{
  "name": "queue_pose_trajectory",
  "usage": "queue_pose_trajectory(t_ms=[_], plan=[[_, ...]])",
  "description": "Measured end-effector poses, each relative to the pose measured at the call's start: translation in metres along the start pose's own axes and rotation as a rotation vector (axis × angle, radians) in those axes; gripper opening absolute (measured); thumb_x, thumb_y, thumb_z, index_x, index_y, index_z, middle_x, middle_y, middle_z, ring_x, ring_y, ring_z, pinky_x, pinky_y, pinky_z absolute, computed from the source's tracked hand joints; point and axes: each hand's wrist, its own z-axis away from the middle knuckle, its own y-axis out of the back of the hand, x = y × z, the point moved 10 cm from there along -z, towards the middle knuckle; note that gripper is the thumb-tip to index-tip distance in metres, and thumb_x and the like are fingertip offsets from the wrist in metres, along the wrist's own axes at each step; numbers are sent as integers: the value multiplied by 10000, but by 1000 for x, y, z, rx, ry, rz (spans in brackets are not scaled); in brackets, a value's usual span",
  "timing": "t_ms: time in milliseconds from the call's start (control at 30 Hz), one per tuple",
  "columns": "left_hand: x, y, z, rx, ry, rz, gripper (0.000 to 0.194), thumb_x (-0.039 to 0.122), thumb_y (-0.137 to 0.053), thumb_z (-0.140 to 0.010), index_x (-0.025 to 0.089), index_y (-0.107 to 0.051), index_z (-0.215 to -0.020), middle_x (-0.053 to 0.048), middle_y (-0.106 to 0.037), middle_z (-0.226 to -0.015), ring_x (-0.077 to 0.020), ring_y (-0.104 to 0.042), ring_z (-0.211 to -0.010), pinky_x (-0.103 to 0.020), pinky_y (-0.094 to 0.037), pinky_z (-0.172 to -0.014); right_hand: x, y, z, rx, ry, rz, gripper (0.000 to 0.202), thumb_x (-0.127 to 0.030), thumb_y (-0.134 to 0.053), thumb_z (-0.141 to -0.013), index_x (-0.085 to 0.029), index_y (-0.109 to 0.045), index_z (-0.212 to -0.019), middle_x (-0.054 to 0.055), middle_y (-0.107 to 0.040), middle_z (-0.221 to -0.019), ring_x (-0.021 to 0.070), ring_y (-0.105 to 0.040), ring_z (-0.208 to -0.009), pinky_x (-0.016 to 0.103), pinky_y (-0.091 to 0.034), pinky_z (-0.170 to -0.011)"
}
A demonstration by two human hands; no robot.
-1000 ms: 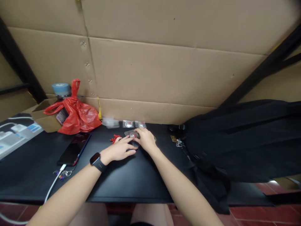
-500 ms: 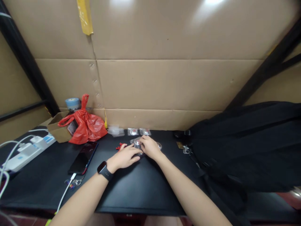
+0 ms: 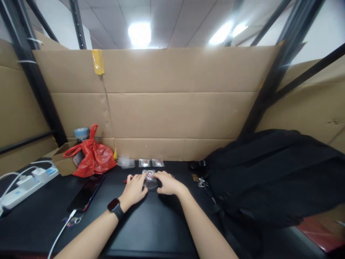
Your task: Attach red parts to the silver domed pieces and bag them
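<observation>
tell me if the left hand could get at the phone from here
Probably yes: the phone lies on the dark tabletop, left of the left hand, with nothing seen on top of it. The white cable at its near end might tug, and that hand is at the small clear packet.

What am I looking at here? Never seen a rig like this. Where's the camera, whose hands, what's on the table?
There's no robot: a person works bare-handed, wearing one head camera that takes every picture, looking forward and down. The left hand, with a watch at its wrist, and the right hand meet at a small clear packet. Whether they pinch it or just touch it, I can't tell.

On the black table, two similar packets lie behind. To the left are a phone, a power strip, and a red plastic bag by a cardboard box. A large black bag is on the right.
</observation>
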Motion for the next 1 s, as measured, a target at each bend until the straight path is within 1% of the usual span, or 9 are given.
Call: queue_pose_trajectory(t_ms=[133, 233, 367, 500, 600, 667, 767, 867, 1000], plan=[[-7, 4, 0, 41, 59, 7, 239, 183, -436, -929, 242, -603, -1089, -62, -705, -1100, -230, -597, -1095, -395, -296, -877, 8, 0, -4, 70, -29, -2, 313, -169, -661, -781, -210, -671, -1092, 92, -613, -1167, 266, -530, -1115, 393, -401, -952], [-13, 8, 0, 79, 103, 62, 188, 209, -435, -959, 240, -620, -952, -27, -722, -1058, -203, -618, -1067, -398, -267, -890, 12, 0, -8, 104, -36, -48, 136, -221, -643, -847, -209, -694, -972, 75, -627, -1121, 244, -541, -1084, 370, -396, -938], [-25, 11, 3, 132, 202, 147, 154, 234, -484, -944, 255, -579, -1064, 3, -736, -964, -192, -642, -995, -387, -261, -877, 18, 1, -11, 138, -77, -105, 165, -261, -543, -928, -205, -688, -875, 63, -636, -1108, 232, -537, -1084, 370, -386, -923], [-28, 11, 4, 146, 237, 155, 366, 246, -543, -915, 254, -464, -1273, 21, -713, -842, -199, -634, -932, -382, -272, -872, 19, 2, -8, 179, -164, -41, 297, -304, -439, -973, -197, -663, -809, 85, -628, -1107, 258, -520, -1067, 410, -372, -888], [-21, 11, 2, 140, 177, 43, 294, 267, -548, -924, 265, -542, -1218, -27, -684, -974, -222, -583, -1004, -388, -287, -878, 9, 16, -4, 298, -161, 42, 123, -273, -552, -904, -205, -654, -900, 96, -634, -1107, 266, -510, -1068, 403, -353, -882], [-16, 9, 1, 120, 133, -20, 198, 291, -508, -956, 272, -629, -1113, -58, -643, -1089, -241, -530, -1089, -393, -300, -882, -3, 23, -3, 341, -75, 20, 144, -198, -547, -885, -222, -656, -975, 84, -655, -1124, 250, -518, -1089, 381, -339, -883], [-14, 4, 1, 79, 99, -40, 262, 355, -440, -993, 288, -682, -1071, -70, -602, -1154, -264, -464, -1164, -414, -317, -902, -15, 20, -3, 280, 43, -38, 212, -183, -548, -870, -250, -677, -1025, 61, -692, -1129, 241, -542, -1114, 388, -308, -904], [-16, 1, 3, 64, 94, -32, 289, 453, -506, -950, 293, -679, -1116, -76, -579, -1205, -298, -416, -1221, -449, -327, -936, -14, 7, -5, 186, 40, -18, 331, -217, -648, -793, -273, -662, -1119, 59, -709, -1136, 268, -557, -1115, 420, -283, -917], [-22, 1, 2, 64, 119, -16, 259, 359, -615, -871, 266, -677, -1106, -79, -577, -1241, -309, -400, -1255, -456, -334, -956, -5, 1, -7, 178, -35, -71, 397, -194, -590, -848, -284, -583, -1234, 55, -728, -1140, 261, -571, -1158, 442, -289, -945]])
